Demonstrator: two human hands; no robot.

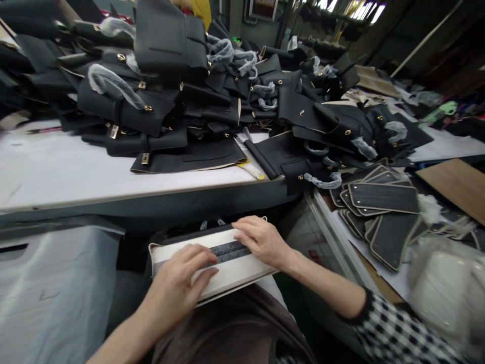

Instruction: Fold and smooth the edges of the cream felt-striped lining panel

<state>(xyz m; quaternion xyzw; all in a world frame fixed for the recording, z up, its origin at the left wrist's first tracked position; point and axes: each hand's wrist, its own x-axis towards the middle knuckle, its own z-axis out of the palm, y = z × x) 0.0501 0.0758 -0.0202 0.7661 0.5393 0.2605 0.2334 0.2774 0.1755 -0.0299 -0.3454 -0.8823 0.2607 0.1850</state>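
Black-and-white checked sleeve (401, 328), cream panel (227, 279), black bags (170, 45)

black-and-white checked sleeve (397, 323) at four o'clock, plain black cuff (361, 307), muted brown lap garment (227, 328) at six o'clock, bare left hand (184, 275), bare right hand (263, 241)

Bags (206, 108) lie on the table (49, 164) beyond the workpiece (232, 274), panels (382, 197) to its right.

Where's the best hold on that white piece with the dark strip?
Probably both short ends, the left hand coming from the left and the right hand from the right: the white piece is long, narrow and lies crosswise before the body, so gripping both ends should balance it.
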